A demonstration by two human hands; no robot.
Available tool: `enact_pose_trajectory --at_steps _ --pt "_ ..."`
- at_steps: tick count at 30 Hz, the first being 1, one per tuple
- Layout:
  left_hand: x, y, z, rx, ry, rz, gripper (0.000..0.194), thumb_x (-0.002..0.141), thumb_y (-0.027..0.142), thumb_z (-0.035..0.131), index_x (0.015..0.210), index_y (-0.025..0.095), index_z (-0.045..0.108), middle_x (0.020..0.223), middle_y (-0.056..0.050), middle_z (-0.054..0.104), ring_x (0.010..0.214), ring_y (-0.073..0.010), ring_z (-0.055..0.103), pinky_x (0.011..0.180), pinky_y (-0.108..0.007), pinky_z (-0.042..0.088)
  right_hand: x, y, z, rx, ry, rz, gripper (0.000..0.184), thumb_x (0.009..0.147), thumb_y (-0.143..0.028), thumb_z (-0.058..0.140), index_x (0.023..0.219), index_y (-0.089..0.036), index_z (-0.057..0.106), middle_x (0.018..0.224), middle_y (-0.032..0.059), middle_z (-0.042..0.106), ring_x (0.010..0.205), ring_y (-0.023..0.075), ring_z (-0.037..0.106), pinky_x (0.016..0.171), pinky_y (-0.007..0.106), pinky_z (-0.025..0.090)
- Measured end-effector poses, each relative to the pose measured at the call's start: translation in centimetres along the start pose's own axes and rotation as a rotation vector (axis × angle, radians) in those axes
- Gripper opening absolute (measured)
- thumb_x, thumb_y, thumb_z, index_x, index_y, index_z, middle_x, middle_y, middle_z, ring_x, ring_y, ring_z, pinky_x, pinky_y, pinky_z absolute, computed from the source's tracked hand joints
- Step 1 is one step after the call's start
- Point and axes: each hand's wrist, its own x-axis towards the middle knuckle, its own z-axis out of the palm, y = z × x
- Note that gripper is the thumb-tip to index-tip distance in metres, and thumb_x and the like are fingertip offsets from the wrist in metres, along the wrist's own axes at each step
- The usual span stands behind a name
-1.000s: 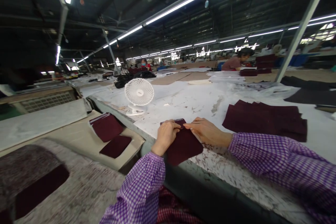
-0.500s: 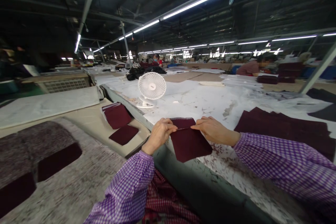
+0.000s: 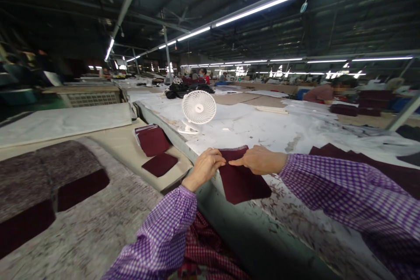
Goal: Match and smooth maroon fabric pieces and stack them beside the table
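A dark maroon fabric piece (image 3: 245,184) lies over the near edge of the white-covered table, its lower corners cut at a slant. A crease crosses it near the top, with a greyish edge above. My left hand (image 3: 207,165) pinches the left end of that crease between thumb and fingers. From the other side, my right hand (image 3: 260,159) is closed at the crease, index finger stretched along it close to the left fingertips. Its thumb is mostly hidden.
Beyond my hands stands a white fan (image 3: 198,107). A stack of maroon pieces (image 3: 153,141) and a single piece (image 3: 159,164) lie on a beige surface to the left. More maroon fabric (image 3: 364,164) spreads at right. A co-worker (image 3: 320,92) bends over farther back.
The view has swung left. My right hand has slid along the crease toward my left hand, its index finger now extended. My left hand keeps its pinch.
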Motion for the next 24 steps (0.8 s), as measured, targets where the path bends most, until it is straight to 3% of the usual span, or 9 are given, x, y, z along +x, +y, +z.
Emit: enact_pose_trajectory --at_steps 11,15,21,24 --pt "-0.7 -0.9 -1.0 -0.286 0.012 -0.098 0.013 0.084 0.016 0.054 0.084 0.016 0.068 0.087 -0.005 0.064 0.087 -0.0161 0.058 0.082 -0.029 0.046 0.9 0.9 0.5 0.118 0.147 -0.112 0.060 0.075 -0.008 0.045 0.130 -0.029 0.053 0.069 0.0057 0.065 0.055 0.0137 0.055 0.053 0.025 0.036" --pt "-0.7 -0.8 -0.9 -0.285 0.018 -0.094 0.014 0.082 0.012 0.054 0.083 0.015 0.067 0.086 -0.005 0.063 0.085 -0.0160 0.057 0.081 -0.029 0.046 1.2 1.2 0.7 0.154 0.165 -0.121 0.061 0.072 -0.008 0.046 0.128 -0.029 0.055 0.070 0.0049 0.066 0.053 0.0132 0.055 0.054 0.025 0.036" --pt "-0.7 -0.3 -1.2 -0.199 -0.010 -0.042 0.016 0.085 0.013 0.049 0.082 0.015 0.065 0.087 -0.006 0.062 0.087 -0.0170 0.055 0.082 -0.030 0.044 1.2 1.3 -0.1 0.096 0.082 -0.166 0.066 0.072 -0.004 0.045 0.132 -0.030 0.051 0.080 0.0064 0.068 0.056 0.0136 0.055 0.052 0.025 0.034" --pt "-0.9 -0.4 -1.4 -0.189 -0.026 -0.019 0.018 0.087 0.015 0.047 0.083 0.016 0.065 0.090 -0.007 0.062 0.090 -0.0174 0.055 0.085 -0.031 0.044 1.5 1.2 -0.4 0.097 0.091 -0.177 0.066 0.071 -0.003 0.045 0.131 -0.029 0.052 0.071 0.0042 0.066 0.051 0.0120 0.052 0.051 0.024 0.033"
